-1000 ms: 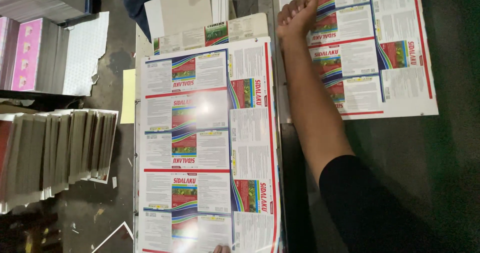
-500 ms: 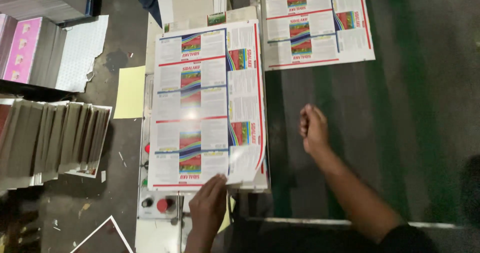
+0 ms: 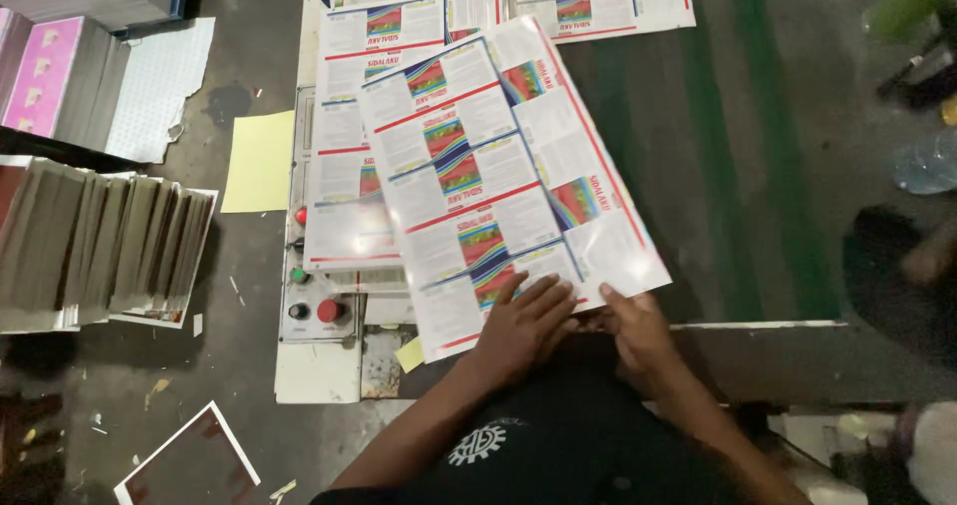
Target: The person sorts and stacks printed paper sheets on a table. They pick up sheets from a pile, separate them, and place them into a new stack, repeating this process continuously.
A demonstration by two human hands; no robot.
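Glossy printed card is gripped at its near edge by both hands. The left hand is laid flat on the top sheet, fingers spread over the print and pressing it down near its lower edge. The right hand is closed on that same edge just beside the left, thumb above and fingers tucked under. The sheet is turned at an angle, its far corner pointing up and to the right, and it is lifted partly off the stack of like sheets below, which is overlapped on its right side. The stack is seen lying square on a pale machine table. Red and dark push buttons are set in the table's near left corner, just beside the stack's lower edge. A further printed sheet is spread on the dark green surface beyond, well apart from the hands. To the left, on the floor, a yellow paper is found near the table, and rows of bundled flat card are stood on edge farther out.
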